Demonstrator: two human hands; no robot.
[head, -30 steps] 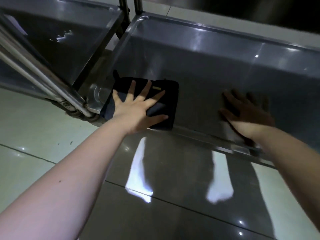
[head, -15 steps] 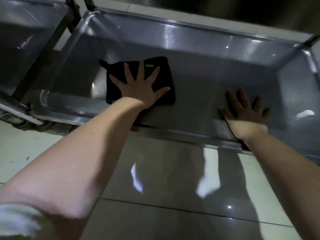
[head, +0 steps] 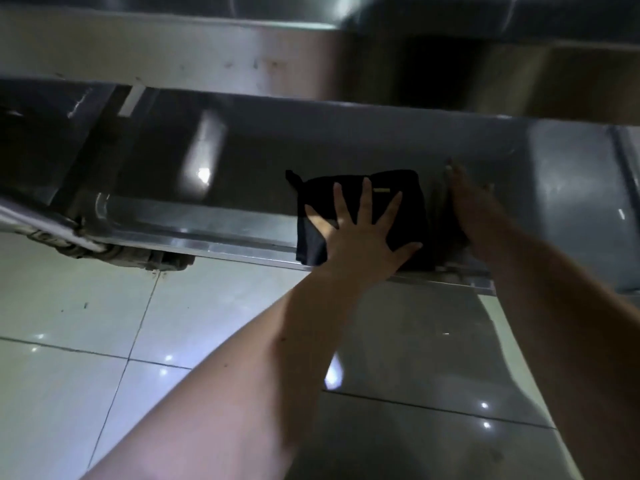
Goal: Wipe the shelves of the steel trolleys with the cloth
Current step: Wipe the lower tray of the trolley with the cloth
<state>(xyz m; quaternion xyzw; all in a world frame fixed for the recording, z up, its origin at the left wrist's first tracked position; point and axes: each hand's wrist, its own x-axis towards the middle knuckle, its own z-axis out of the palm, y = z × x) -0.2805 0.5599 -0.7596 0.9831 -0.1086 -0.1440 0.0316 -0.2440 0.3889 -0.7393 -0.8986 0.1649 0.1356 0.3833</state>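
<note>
Black square folded cloth [head: 414,209], flat on the low grey steel trolley shelf [head: 249,174], pinned under the left hand [head: 360,237], fingers spread wide, palm pressing down. Right hand [head: 474,209] just beside the cloth's right edge, flat on bare steel, fingers straight and close together, deep in shadow. Judged mid-wipe: best done with even palm weight, overlapping passes away from the right hand toward the long stretch of shelf off to the left, then along the raised front lip [head: 225,249] under the left wrist. Shallow tray-like shelf with raised walls; inside it, the cloth and both hands. Pale glossy floor tiles [head: 86,323] below both forearms.
</note>
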